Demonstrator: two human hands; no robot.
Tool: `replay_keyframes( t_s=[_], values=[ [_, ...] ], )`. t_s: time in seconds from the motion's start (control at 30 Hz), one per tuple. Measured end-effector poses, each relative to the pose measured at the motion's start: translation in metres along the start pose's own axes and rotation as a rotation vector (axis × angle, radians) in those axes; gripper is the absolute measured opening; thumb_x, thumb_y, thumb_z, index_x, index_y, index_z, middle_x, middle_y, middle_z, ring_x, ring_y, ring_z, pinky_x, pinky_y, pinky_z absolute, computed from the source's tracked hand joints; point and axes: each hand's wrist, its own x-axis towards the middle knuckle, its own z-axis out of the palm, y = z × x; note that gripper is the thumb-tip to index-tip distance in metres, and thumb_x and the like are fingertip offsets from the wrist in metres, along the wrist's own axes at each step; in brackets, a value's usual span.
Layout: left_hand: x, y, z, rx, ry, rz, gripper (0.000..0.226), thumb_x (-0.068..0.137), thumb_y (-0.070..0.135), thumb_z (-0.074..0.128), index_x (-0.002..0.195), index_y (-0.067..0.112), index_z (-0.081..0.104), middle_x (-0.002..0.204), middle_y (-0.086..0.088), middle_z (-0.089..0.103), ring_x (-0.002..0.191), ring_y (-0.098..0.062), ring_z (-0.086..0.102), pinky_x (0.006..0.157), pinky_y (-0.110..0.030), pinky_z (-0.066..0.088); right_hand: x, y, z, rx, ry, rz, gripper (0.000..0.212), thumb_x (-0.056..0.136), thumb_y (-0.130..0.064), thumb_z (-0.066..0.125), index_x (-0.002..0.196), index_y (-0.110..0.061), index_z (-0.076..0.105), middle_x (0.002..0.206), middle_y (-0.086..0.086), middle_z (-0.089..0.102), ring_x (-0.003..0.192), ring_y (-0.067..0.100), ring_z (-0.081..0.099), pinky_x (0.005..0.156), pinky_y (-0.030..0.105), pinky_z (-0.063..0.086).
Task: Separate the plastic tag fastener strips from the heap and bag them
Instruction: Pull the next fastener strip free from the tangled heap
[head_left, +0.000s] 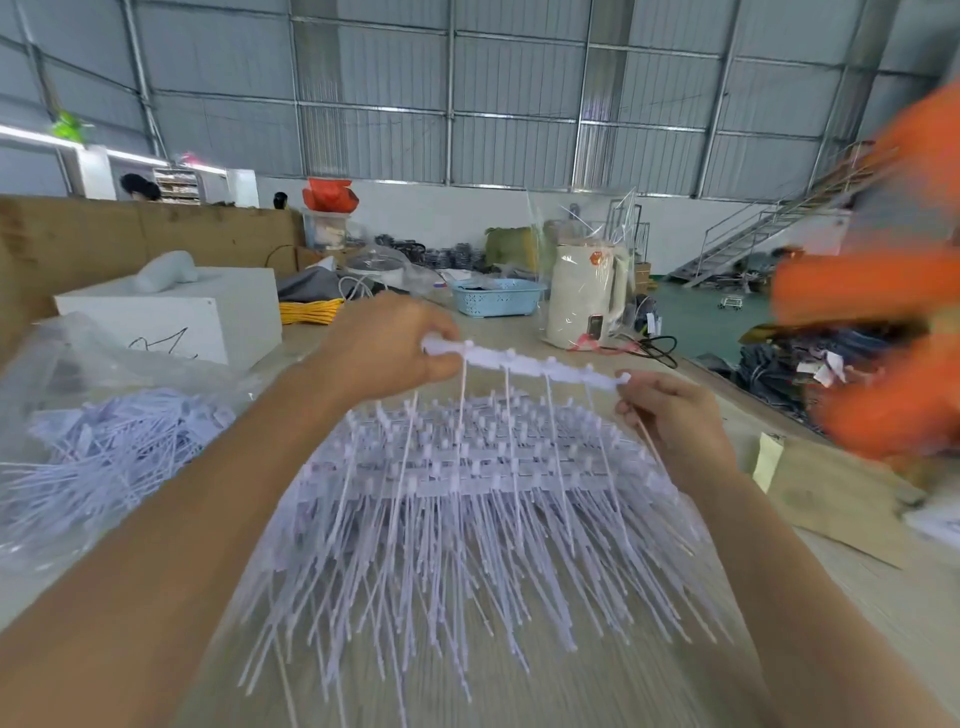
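Head view: blurred orange shape (883, 291) at right, clear bag (62, 374) at left. White fastener strip (530, 364) pinched by left hand (389, 348) and right hand (670, 415) above heap (467, 493) on bench (649, 675).

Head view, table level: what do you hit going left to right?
Clear bag of loose fasteners → left hand gripping one end of the lifted strip → heap of strips under it → right hand pinching the other end → blurred orange shape at the right edge.
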Motion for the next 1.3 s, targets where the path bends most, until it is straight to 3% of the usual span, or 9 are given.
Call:
replay_keyframes(
  t_s=[0.17, 0.4, 0.57, 0.67, 0.73, 0.9, 1.07, 1.17, 1.3],
  values=[
    [0.012, 0.014, -0.036, 0.013, 0.182, 0.093, 0.034, 0.086, 0.051, 0.053, 0.112, 0.034, 0.068, 0.102, 0.001, 0.069, 0.087, -0.02, 0.059, 0.07, -0.032, 0.049, -0.007, -0.013, 0.003, 0.31, 0.017, 0.049, 0.014, 0.087, 0.004, 0.059, 0.1, 0.004, 0.063, 0.074, 0.008, 0.062, 0.056, 0.008, 0.062, 0.063, 0.015, 0.056],
    [0.006, 0.022, -0.04, -0.026, 0.317, 0.234, 0.034, 0.083, 0.053, 0.058, 0.111, 0.036, 0.069, 0.093, 0.005, 0.069, 0.087, -0.02, 0.062, 0.067, -0.032, 0.048, -0.007, -0.013, 0.003, 0.362, 0.063, -0.068, 0.031, 0.084, 0.018, 0.051, 0.099, -0.006, 0.064, 0.084, 0.003, 0.063, 0.073, 0.01, 0.064, 0.079, 0.021, 0.056],
    [-0.005, -0.019, -0.003, -0.147, -0.16, -0.065, 0.073, 0.056, 0.084, 0.043, 0.1, 0.032, 0.069, 0.087, 0.012, 0.06, 0.079, -0.011, 0.054, 0.065, -0.026, 0.038, 0.004, 0.007, -0.004, 0.112, 0.2, -0.024, 0.036, 0.081, 0.019, 0.056, 0.11, -0.002, 0.062, 0.1, 0.003, 0.063, 0.096, 0.014, 0.059, 0.09, 0.025, 0.05],
    [-0.022, -0.055, 0.025, -0.151, -0.464, -0.205, 0.07, 0.049, 0.086, 0.048, 0.059, 0.016, 0.051, 0.062, 0.0, 0.039, 0.057, -0.016, 0.038, 0.057, -0.029, 0.021, 0.011, 0.02, -0.014, -0.09, 0.27, 0.098, 0.032, 0.08, 0.013, 0.063, 0.108, -0.002, 0.064, 0.089, 0.01, 0.065, 0.08, 0.019, 0.062, 0.06, 0.011, 0.05],
    [-0.034, -0.073, 0.034, -0.17, -0.507, -0.268, 0.068, 0.047, 0.084, 0.052, 0.049, 0.017, 0.037, 0.05, 0.001, 0.028, 0.05, -0.017, 0.032, 0.055, -0.029, 0.02, 0.015, 0.029, -0.017, -0.196, 0.234, 0.168, 0.032, 0.076, 0.013, 0.068, 0.106, 0.004, 0.064, 0.079, 0.012, 0.064, 0.069, 0.022, 0.059, 0.056, 0.017, 0.052],
    [-0.041, -0.095, 0.04, -0.36, -0.375, -0.419, 0.063, 0.04, 0.074, 0.064, 0.052, 0.013, 0.064, 0.049, 0.001, 0.057, 0.053, -0.008, 0.053, 0.057, -0.026, 0.038, 0.018, 0.04, -0.007, -0.4, 0.17, 0.116, 0.04, 0.07, 0.012, 0.074, 0.108, 0.005, 0.063, 0.078, 0.009, 0.063, 0.073, 0.027, 0.06, 0.085, 0.041, 0.054],
    [-0.021, -0.091, 0.01, -0.504, -0.205, -0.405, 0.053, 0.047, 0.071, 0.068, 0.058, 0.019, 0.072, 0.045, 0.012, 0.053, 0.055, -0.009, 0.049, 0.053, -0.024, 0.036, 0.015, 0.035, -0.006, -0.341, 0.147, 0.045, 0.036, 0.073, 0.013, 0.07, 0.106, 0.003, 0.061, 0.093, 0.019, 0.063, 0.07, 0.028, 0.068, 0.076, 0.036, 0.059],
    [-0.009, -0.09, -0.019, -0.474, -0.309, -0.377, 0.053, 0.049, 0.077, 0.065, 0.062, 0.026, 0.073, 0.036, 0.011, 0.044, 0.046, -0.011, 0.039, 0.047, -0.022, 0.032, 0.01, 0.028, -0.005, -0.12, 0.112, 0.08, 0.028, 0.078, 0.016, 0.063, 0.103, 0.006, 0.058, 0.085, 0.02, 0.063, 0.054, 0.017, 0.068, 0.06, 0.021, 0.058],
    [-0.014, -0.09, -0.028, -0.248, -0.613, -0.379, 0.054, 0.056, 0.075, 0.065, 0.06, 0.021, 0.07, 0.045, 0.008, 0.053, 0.04, -0.01, 0.042, 0.044, -0.02, 0.036, 0.005, 0.025, -0.003, 0.019, 0.084, 0.178, 0.025, 0.079, 0.015, 0.061, 0.102, 0.006, 0.06, 0.081, 0.019, 0.068, 0.056, 0.016, 0.069, 0.063, 0.024, 0.059]
  ],
)
